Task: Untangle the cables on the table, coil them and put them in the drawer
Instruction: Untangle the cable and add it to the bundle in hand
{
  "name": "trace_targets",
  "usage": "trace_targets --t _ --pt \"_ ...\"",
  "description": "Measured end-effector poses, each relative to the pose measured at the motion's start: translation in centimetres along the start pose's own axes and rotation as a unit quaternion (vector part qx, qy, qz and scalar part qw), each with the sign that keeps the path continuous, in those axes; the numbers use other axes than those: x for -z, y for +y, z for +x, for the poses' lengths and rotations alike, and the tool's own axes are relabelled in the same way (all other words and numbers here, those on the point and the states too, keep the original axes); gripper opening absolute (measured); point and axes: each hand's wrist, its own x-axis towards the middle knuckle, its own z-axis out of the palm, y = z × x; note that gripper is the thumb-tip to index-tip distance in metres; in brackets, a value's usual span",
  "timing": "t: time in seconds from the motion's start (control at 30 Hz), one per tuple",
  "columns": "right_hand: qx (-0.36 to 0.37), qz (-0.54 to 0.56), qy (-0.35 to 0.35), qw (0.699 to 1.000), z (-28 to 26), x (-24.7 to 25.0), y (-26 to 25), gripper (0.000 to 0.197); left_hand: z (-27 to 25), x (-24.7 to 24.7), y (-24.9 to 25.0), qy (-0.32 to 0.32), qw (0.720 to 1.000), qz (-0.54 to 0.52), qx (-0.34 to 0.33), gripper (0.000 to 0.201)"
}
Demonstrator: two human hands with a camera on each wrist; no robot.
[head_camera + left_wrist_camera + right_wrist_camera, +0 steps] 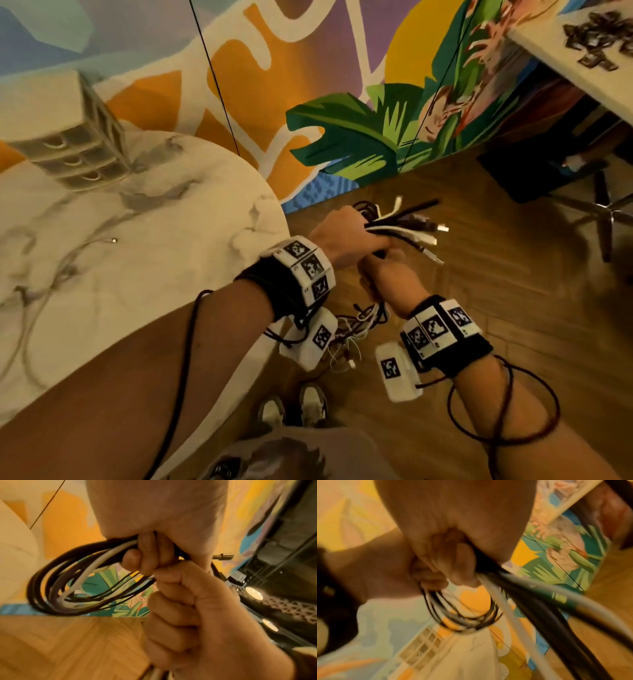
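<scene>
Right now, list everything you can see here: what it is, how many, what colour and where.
cable bundle: one bunch, black and white, gripped in both hands above the floor
loose cable: one, pale, lying on the table
table: one, white marble, left
drawer unit: one, beige, at the table's far edge
wall mural: one, multicoloured, behind
floor: wooden herringbone, right
second table: one, white, top right, dark small pieces on it
shoes: two, pale, bottom centre
left hand: holds the bundle
right hand: grips below it
</scene>
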Motion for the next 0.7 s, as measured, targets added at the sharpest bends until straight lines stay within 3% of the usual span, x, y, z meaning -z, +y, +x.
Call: trace_targets --t 0.1,0.17,0.33,0.47,0.6,0.7 --pt "0.061 0.033 0.0 0.998 -0.8 -0.7 -0.4 0.032 -0.1 0.7 0.5 0.038 0.998 -0.042 -0.012 0.026" --pt "0.055 0.032 0.01 0.998 -0.9 -1.0 0.6 0.039 -0.4 1.0 0.8 0.078 0.996 -0.045 -0.026 0.021" --pt "-0.093 -0.042 0.058 0.993 0.6 -1.9 7.6 0.041 -0.7 5.1 1.2 0.163 0.984 -0.005 -0.068 0.029" --pt "-0.206 -0.041 0.001 0.978 2.2 -1.9 13.0 0.03 -0.8 9.0 3.3 0.219 0.967 -0.016 -0.127 0.034" --pt "-0.244 -0.099 0.053 0.963 3.6 -1.6 13.6 0.028 -0.7 10.3 3.6 0.249 0.953 -0.036 -0.167 0.03" --pt "-0.252 -0.111 0.04 0.961 4.3 -1.3 13.3 0.039 -1.0 11.0 3.8 0.279 0.94 -0.054 -0.188 0.043"
